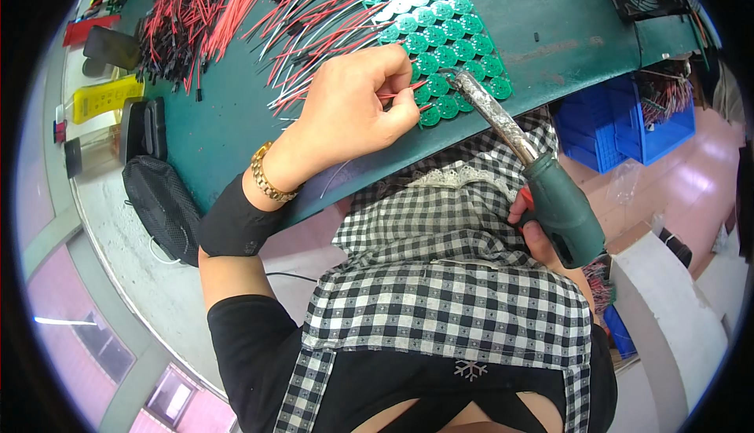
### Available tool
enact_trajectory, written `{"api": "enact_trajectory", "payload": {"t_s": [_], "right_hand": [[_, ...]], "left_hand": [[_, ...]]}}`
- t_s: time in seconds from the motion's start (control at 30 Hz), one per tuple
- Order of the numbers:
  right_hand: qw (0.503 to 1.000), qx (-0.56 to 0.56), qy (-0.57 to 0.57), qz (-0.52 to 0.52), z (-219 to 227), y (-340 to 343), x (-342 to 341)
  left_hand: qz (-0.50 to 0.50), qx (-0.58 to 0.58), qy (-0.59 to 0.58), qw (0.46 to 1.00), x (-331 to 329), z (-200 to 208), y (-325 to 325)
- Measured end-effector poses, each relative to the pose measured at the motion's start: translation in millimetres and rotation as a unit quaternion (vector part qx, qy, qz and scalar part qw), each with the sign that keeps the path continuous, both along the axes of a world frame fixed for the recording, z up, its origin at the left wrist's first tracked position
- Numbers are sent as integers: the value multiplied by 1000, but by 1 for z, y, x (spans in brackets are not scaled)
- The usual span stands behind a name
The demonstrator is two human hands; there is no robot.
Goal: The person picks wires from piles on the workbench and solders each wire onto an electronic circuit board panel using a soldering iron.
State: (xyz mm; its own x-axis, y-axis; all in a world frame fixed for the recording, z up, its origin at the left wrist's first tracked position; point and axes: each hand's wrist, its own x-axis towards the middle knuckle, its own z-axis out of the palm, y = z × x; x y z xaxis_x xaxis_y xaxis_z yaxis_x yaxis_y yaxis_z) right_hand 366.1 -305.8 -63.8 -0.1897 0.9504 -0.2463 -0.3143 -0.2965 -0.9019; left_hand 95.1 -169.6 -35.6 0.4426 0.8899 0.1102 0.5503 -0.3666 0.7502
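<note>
Left hand point(353, 111): pinches a red wire point(397, 94) at a green round board point(437, 85)
Right hand point(538, 233): grips soldering iron point(518, 150)
Done: many boards wired
Left: near-edge boards look bare

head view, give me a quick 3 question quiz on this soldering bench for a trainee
1. True or false: the right hand holds the green-handled soldering tool.
2. What does the left hand pinch at the panel of round green circuit boards?
A. a red wire
B. a blue crate
C. a black pouch
3. Fill in: on the left wrist sits a gold-coloured ____.

Key:
1. true
2. A
3. bracelet
</note>
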Motion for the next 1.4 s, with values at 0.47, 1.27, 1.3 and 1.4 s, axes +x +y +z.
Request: {"api": "enact_trajectory", "payload": {"t_s": [0.47,1.27,1.3,1.4], "right_hand": [[987,92,-108,70,7,11,2],[991,53,-94,73,4,-4,11],[991,49,-98,73,7,-4,10],[989,57,-111,74,9,-3,9]], "left_hand": [[39,-17,-2,999,2,8,1],[-71,61,38,995,0,6,1],[-71,66,37,995,0,5,0],[-69,76,40,994,-1,3,-1]]}}
